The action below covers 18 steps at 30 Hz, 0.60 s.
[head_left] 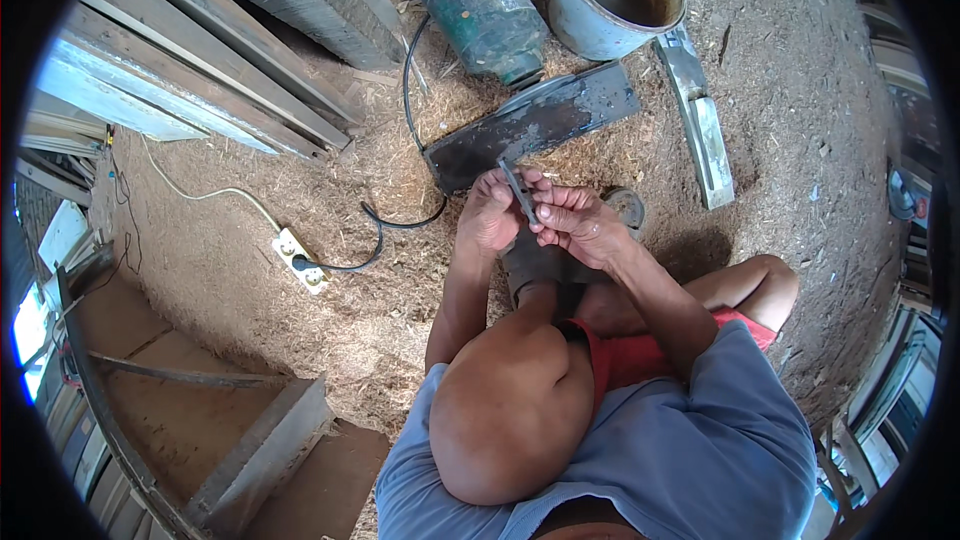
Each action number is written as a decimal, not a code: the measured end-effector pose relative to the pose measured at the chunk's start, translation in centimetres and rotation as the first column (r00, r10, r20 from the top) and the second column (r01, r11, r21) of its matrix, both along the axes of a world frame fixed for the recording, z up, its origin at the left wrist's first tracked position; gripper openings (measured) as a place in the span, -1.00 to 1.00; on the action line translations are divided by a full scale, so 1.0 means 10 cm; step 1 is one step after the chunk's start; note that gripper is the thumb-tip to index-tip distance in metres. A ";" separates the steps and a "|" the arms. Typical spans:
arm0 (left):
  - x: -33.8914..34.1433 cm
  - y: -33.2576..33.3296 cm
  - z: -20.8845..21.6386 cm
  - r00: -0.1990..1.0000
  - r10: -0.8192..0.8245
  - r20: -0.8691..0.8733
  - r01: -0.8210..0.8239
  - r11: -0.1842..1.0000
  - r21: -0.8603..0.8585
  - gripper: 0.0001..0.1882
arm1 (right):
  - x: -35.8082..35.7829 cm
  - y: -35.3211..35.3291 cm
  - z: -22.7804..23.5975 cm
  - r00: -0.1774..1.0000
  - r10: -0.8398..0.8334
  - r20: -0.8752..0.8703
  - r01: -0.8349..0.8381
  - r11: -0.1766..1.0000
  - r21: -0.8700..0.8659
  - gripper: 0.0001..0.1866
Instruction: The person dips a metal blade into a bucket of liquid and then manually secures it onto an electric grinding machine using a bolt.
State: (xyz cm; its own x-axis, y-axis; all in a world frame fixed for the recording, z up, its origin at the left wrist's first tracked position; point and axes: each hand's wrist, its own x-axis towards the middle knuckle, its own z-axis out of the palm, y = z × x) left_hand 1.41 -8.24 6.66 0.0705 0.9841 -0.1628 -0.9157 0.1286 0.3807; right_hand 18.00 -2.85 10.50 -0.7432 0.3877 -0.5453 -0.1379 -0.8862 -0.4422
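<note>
Above my lap, a thin, flat grey metal strip [517, 192] stands tilted between my two hands. My left hand [487, 217] pinches it from one side with bent fingers. On the other side, the thumb and fingers of my right hand [583, 227] close on the lower part of the strip. Just beyond my hands lies a dark, wet-looking flat plate [540, 125], set at a slant. It lies in front of a green motor-like machine [485, 18]. A small round tin [626, 208] sits beside my right hand, partly hidden by it.
A white bucket [572, 30] of brownish liquid stands behind the plate. Right of it lies a long metal tool [706, 145]. A black cord runs to a white power strip [300, 260] on the shavings-covered ground. Planks [215, 50] lean at far left; a wooden frame [265, 450] lies near left.
</note>
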 end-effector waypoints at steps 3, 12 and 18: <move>-0.05 -0.02 -0.04 1.000 0.023 0.000 -0.023 0.999 -0.029 -0.58 | 0.01 0.00 0.01 0.999 0.029 0.016 -0.030 0.999 0.022 -0.78; -0.09 -0.08 -0.16 1.000 0.001 -0.017 -0.001 1.000 -0.019 -0.64 | 0.02 -0.03 0.02 0.999 0.036 0.018 -0.036 0.999 0.002 -0.78; -0.10 -0.08 -0.15 1.000 0.001 0.013 -0.001 1.000 -0.012 -0.56 | 0.08 -0.04 -0.10 0.997 0.075 0.037 -0.075 0.997 -0.002 -0.75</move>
State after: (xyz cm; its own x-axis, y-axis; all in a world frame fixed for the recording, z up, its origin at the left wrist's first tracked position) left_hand 0.44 -8.99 5.21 0.0718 0.9822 -0.1738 -0.9206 0.1323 0.3674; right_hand 18.76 -3.24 9.47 -0.7490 0.3316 -0.5736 -0.0548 -0.8938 -0.4451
